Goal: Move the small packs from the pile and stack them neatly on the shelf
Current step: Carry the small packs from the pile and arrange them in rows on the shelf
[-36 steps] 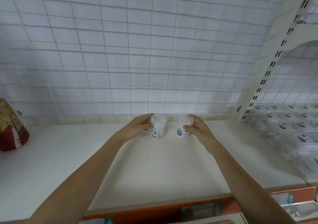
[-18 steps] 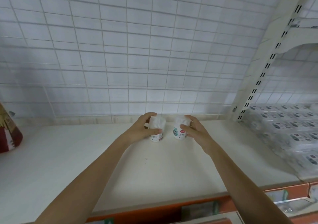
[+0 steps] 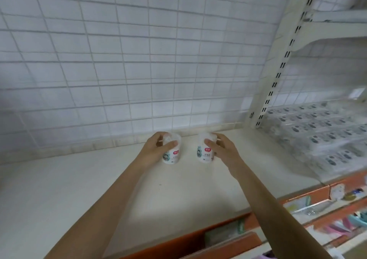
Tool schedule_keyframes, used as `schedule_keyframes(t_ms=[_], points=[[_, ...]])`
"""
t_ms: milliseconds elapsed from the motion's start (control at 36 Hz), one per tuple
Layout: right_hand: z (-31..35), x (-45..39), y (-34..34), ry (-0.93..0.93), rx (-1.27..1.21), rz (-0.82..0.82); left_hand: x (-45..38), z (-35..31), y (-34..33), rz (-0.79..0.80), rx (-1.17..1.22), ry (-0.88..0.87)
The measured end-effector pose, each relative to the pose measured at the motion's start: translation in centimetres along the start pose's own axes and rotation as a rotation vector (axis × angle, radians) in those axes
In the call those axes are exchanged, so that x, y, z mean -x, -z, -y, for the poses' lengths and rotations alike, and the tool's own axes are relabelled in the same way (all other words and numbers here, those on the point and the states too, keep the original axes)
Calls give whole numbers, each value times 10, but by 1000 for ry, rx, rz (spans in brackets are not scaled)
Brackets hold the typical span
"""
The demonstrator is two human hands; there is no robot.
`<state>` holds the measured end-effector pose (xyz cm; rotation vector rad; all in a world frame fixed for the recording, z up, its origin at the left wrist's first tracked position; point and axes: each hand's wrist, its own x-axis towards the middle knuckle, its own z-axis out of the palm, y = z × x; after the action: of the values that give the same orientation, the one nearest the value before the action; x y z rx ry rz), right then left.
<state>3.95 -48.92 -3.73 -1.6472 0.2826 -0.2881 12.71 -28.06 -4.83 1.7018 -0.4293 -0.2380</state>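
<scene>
Gripping packs (image 3: 172,153) (both hands) on shelf (image 3: 79,189)

- Two bare forearms reach forward from the bottom edge of the view, drawing closer together toward the hands.
- The left hand (image 3: 156,149) is curled around a small pack (image 3: 172,153), thumb across the near side, fingers wrapped behind it.
- The right hand (image 3: 222,149) is curled around a second small pack (image 3: 204,153), thumb lying across its front, fingers around the far side.
- The two hands sit level with each other, near but not touching, each pack on the inner side of its hand.
- Both wrists are roughly straight, with the backs of the hands facing up and outward.
</scene>
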Motion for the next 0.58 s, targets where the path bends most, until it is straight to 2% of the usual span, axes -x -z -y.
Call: schedule_keyframes(t_ms=[222, 583], points=[[14, 42, 79, 16, 61, -139, 3, -39, -79, 208, 96, -57], [-7, 165, 263, 8, -64, -414, 34, -87, -310, 510, 136, -56]])
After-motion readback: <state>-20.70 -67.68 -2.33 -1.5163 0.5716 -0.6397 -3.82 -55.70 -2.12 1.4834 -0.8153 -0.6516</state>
